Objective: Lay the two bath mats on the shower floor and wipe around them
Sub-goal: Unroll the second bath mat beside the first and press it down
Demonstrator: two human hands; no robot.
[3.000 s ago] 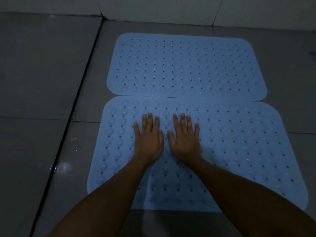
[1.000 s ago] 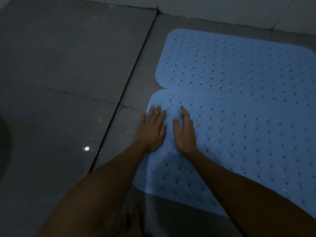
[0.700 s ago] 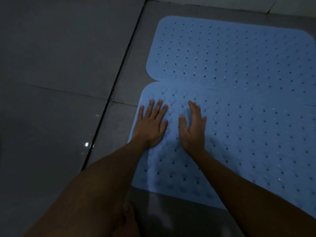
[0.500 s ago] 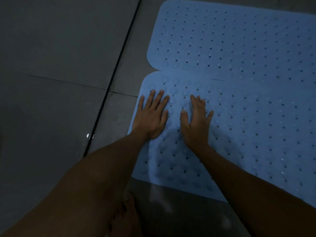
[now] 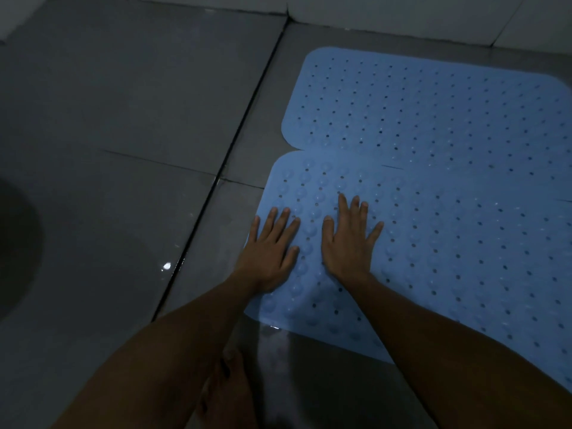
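Note:
Two light blue perforated bath mats lie flat on the grey tiled shower floor. The far mat (image 5: 418, 106) sits near the wall, and the near mat (image 5: 464, 258) lies right below it, their long edges touching. My left hand (image 5: 269, 249) presses flat, fingers spread, on the near mat's left edge, its outer fingers over the rim. My right hand (image 5: 349, 239) lies flat on the same mat just to the right. Neither hand holds anything.
A dark grout groove (image 5: 223, 168) runs diagonally through the wet floor tiles left of the mats. White wall tiles (image 5: 402, 13) border the floor at the top. My bare foot (image 5: 226, 394) stands at the bottom, and a dark round shadow (image 5: 15, 243) lies at the far left.
Both hands have slid from the middle of the near mat to its left end and stay flat on it. Over the last half second they shifted slightly toward me, and the view swung left.

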